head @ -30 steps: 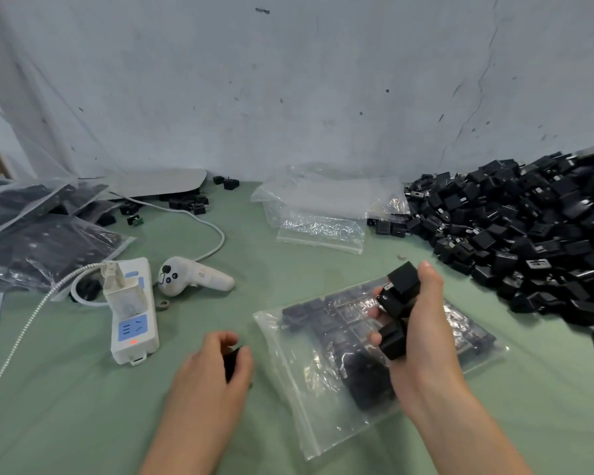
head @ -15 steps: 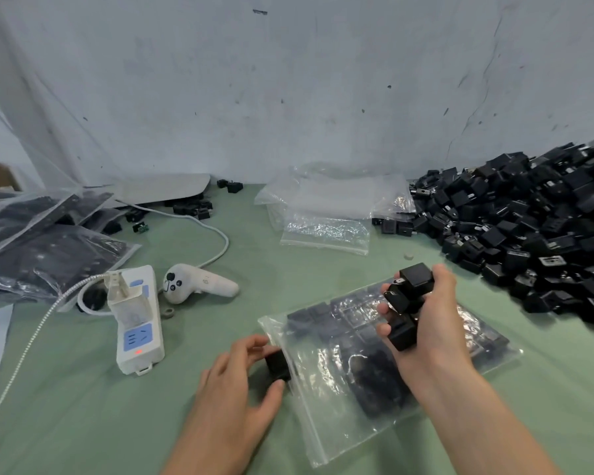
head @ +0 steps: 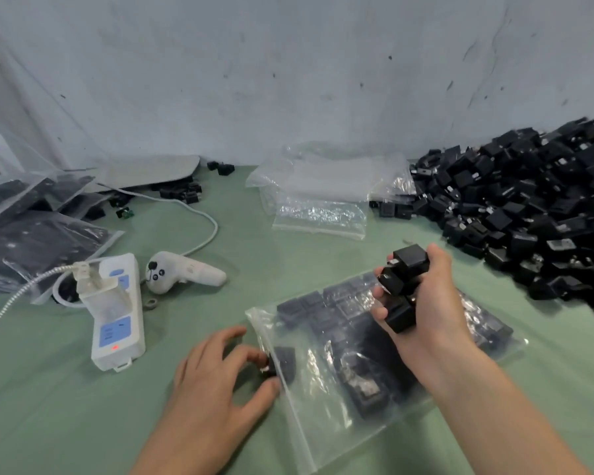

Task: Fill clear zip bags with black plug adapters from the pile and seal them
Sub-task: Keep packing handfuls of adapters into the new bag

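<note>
My left hand (head: 213,382) pinched one adapter (head: 283,363) at the mouth of the zip bag (head: 323,423), 6 o'clock, to feed it in, while my right hand (head: 436,310) clutched a stack (head: 408,262) above as ready stock, the pile (head: 528,214) at 2 o'clock.

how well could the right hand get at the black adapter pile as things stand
Probably yes for reach: bare cloth lies between the right hand and the pile. But its grip is full of adapters, so picking more looks unlikely.

Bare hands (head: 432,305), seemingly bare forearms (head: 501,409)
</note>
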Demonstrator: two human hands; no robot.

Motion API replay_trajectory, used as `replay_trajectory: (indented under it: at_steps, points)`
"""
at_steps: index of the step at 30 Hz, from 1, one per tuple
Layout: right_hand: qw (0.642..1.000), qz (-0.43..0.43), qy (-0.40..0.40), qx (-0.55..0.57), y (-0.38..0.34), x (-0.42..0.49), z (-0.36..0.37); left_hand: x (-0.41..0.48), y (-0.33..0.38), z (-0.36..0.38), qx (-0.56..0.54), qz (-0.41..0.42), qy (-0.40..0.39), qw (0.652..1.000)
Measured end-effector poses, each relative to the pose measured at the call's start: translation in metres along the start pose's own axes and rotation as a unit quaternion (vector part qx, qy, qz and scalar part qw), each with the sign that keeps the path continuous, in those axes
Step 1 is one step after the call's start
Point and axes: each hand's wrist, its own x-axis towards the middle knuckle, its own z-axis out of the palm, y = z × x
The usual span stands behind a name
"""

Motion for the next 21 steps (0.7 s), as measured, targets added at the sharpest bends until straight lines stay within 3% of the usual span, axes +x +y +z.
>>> replay_trajectory:
  at_steps: [4,13,21]
  points:
    - [1.000,0.010,-0.001,0.006,0.002,0.000,-0.002,0.005,0.007,0.006,0.011,0.017,0.037,0.999]
    - [1.000,0.028,0.005,-0.002,0.006,-0.002,0.001,0.014,0.027,0.025,-0.001,-0.095,0.056,0.994]
    - [0.999,0.037,-0.006,-0.014,0.006,-0.003,0.003,0.017,0.036,0.031,0.037,-0.109,0.052,0.992]
